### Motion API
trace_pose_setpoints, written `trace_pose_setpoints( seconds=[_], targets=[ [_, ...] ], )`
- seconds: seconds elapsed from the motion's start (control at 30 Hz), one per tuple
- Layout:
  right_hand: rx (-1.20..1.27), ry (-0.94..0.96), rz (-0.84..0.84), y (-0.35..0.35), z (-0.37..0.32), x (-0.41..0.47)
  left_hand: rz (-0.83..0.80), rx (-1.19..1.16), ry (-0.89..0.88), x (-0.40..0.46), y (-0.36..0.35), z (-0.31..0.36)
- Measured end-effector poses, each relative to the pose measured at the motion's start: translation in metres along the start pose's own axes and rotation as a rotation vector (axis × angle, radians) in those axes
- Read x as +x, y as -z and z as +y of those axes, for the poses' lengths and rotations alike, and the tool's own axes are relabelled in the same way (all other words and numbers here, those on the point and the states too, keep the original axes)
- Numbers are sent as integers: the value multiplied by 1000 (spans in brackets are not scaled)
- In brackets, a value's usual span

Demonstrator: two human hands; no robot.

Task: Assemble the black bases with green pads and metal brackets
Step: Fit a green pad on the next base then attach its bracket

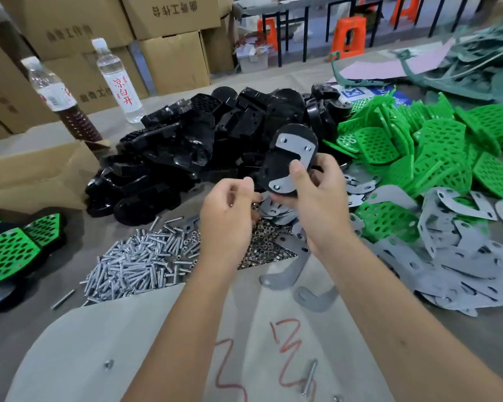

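My right hand [317, 198] grips a black oval plastic base [285, 161] with its grey curved metal bracket [295, 149] seated; my left hand [230, 210], beside it, pinches something too small to tell; fastening remains, I judge.

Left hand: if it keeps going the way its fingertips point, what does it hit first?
Likely the black base with the metal bracket, held by the right hand; the left hand points up-right at its lower edge. Depth unclear.

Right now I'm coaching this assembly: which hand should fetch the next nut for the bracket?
Left. The left hand hangs directly above the pile of nuts with pinched fingers; whether they hold something I cannot tell. The right hand is busy gripping the black base with its metal bracket.
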State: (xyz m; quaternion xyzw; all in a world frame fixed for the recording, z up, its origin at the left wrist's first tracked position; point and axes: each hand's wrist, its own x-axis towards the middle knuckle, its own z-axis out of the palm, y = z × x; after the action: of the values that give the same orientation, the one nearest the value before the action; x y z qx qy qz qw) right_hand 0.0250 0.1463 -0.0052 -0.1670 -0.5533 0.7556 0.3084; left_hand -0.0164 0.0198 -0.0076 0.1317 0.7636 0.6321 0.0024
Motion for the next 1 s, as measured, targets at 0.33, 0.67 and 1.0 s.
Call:
trace_pose_setpoints(
  seconds=[0.33, 0.67, 1.0],
  targets=[
    [207, 63, 321, 38, -8, 33, -254, 900, -448, 14, -67, 16],
    [243, 67, 325, 38, -12, 32, -219, 954, -552, 13, -65, 21],
    [239, 39, 343, 37, -17, 30, 38, 693, -384, 20, -42, 31]
  ],
)
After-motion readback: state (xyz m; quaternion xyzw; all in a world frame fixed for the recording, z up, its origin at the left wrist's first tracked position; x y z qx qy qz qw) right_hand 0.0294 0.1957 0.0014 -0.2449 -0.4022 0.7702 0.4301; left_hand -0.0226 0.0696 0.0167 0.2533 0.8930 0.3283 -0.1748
